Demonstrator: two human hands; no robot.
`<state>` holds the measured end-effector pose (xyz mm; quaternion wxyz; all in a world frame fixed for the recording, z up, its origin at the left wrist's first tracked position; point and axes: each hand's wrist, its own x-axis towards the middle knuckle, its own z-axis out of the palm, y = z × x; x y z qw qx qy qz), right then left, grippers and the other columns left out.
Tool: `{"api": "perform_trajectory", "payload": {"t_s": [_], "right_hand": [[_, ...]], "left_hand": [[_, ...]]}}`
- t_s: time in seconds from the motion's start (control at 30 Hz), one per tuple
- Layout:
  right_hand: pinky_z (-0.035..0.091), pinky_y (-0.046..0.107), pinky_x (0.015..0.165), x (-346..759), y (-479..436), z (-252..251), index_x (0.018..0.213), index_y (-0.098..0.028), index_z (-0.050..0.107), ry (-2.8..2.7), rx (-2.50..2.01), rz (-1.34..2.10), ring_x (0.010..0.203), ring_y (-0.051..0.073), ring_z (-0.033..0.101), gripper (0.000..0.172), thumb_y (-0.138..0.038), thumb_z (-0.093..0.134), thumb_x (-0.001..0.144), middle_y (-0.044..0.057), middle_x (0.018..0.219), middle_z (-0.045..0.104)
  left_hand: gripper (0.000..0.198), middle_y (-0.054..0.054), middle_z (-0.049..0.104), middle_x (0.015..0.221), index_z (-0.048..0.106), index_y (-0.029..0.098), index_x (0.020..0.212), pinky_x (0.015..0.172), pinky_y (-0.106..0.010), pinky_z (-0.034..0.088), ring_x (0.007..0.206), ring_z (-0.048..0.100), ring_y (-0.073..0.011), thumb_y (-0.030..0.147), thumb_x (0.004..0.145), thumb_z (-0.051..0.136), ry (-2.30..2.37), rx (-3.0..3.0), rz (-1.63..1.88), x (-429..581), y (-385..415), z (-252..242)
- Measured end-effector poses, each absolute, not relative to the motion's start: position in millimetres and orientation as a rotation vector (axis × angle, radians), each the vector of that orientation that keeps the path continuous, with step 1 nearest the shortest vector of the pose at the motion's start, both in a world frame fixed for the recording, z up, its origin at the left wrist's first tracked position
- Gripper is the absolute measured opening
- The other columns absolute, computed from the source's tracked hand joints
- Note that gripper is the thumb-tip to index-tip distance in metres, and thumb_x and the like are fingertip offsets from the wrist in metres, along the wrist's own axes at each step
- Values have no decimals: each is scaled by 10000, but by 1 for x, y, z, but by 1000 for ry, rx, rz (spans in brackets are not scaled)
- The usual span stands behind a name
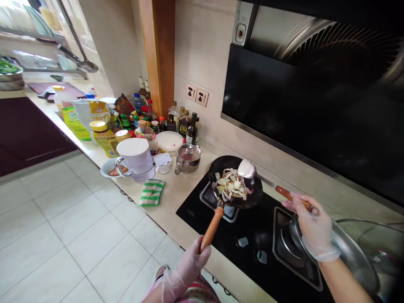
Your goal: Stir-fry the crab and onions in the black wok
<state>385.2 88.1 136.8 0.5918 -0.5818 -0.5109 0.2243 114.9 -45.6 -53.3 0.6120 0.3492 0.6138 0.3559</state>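
Note:
A black wok sits on the left burner of the black hob, holding pale sliced food. My left hand, in a clear plastic glove, is closed round the end of the wok's wooden handle. My right hand, also gloved, grips the wooden handle of a metal ladle. The ladle's bowl rests at the wok's far rim, over the food.
A glass lid lies over the right burner under my right wrist. Left of the hob stand a small lidded pot, a white jug, a green striped cloth and several sauce bottles. A range hood hangs above.

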Motion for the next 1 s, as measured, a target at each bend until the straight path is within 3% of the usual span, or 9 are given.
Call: {"api": "perform_trajectory", "payload": {"t_s": [0.3,0.53,0.7,0.77,1.0], "right_hand": [[597,321,706,423,45,112,907,-208,674,-1348,-1443,297,717,217,745,243,-438,688,828,75,987,740],[600,337,735,429,37,85,965,-224,683,-1493,-1301,239,749,219,747,148,-327,665,861,55,929,751],[601,320,710,426,57,83,953,-225,691,-1570,-1357,215,735,212,748,190,-384,624,874,59,938,759],[597,298,708,421,68,86,947,-227,701,-1518,-1424,295,740,206,749,226,-422,636,854,54,932,759],[612,270,601,425,110,70,866,-175,669,-819,-1335,760,580,195,722,436,-495,829,617,4,625,709]], "left_hand": [[851,79,495,611,405,148,1347,366,-243,225,376,347,-71,673,697,566,1386,785,741,95,-44,-46],[978,87,498,551,366,114,1355,341,-239,161,315,303,-62,756,642,554,1443,749,812,101,-44,-61],[971,94,487,537,360,125,1360,329,-218,164,296,297,-55,783,662,506,1466,775,836,102,-44,-75],[969,95,485,538,370,134,1353,322,-215,157,292,290,-53,792,655,502,1473,787,833,101,-43,-78],[1109,94,504,520,298,86,1399,323,-218,122,260,277,-43,845,609,474,1486,766,799,100,-41,-78]]}}
